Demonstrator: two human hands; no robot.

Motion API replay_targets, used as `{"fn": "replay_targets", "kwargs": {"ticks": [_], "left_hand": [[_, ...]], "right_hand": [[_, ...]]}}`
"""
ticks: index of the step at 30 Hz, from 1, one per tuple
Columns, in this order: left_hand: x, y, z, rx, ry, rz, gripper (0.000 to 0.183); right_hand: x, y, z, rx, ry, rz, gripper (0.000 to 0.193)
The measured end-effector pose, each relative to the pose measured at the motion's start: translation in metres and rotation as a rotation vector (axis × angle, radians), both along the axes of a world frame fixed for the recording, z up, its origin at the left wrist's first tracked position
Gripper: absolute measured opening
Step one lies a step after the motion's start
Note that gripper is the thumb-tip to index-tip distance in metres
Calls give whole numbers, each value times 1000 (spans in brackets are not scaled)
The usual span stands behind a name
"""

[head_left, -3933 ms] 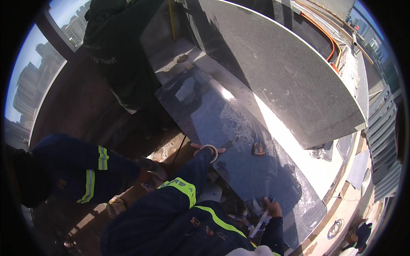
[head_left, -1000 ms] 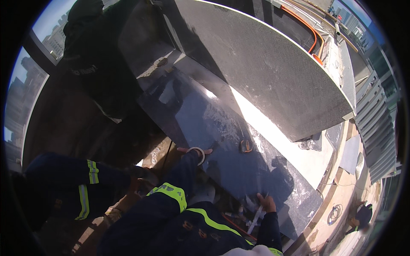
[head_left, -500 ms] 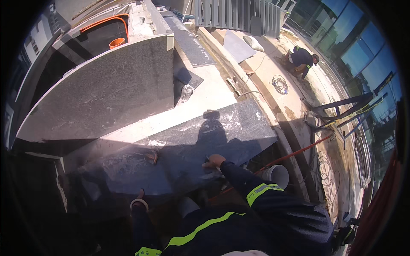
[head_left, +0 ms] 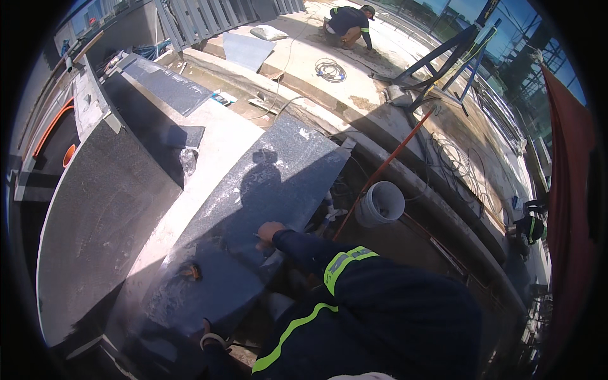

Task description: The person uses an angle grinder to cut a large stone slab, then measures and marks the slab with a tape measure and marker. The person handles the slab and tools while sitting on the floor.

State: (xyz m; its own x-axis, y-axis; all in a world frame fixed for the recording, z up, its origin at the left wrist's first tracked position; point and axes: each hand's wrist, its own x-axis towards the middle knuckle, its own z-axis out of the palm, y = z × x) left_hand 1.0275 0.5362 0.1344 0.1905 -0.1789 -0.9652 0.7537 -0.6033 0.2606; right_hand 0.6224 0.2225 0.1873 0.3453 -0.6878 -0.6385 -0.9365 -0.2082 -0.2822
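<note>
A long dark grey stone slab (head_left: 297,149), dusted with white patches, lies before me, partly in shadow. Over its right-hand edge is my right hand (head_left: 270,232), its fingers curled round something small I cannot make out. My left hand (head_left: 207,326) is at the slab's near edge, with a pale band round the wrist. One finger or thumb shows against the stone; deep shadow hides the others. Between the hands, farther left, a small orange-brown object (head_left: 192,272) rests on the slab, its kind unclear.
A tall curved stone panel (head_left: 104,221) stands at the left. Right of the slab are a pale bucket (head_left: 380,204) and a red-orange pole (head_left: 396,155). Farther off lie a coiled cable (head_left: 330,70) and a metal frame (head_left: 437,60). A co-worker (head_left: 348,26) crouches beyond.
My view has swung to the right, so the slab and panel appear farther left and the bucket shows whole. My right hand remains over the slab's edge, still curled.
</note>
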Motion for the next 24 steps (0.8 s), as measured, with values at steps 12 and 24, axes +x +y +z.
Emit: {"fn": "replay_targets", "kwargs": {"ticks": [12, 24], "left_hand": [[-9, 14, 11, 57, 54, 17, 140], [-74, -19, 58, 510, -174, 217, 143]], "right_hand": [[7, -7, -4, 28, 64, -56, 59], [14, -4, -10, 123, 149, -305, 33]]}}
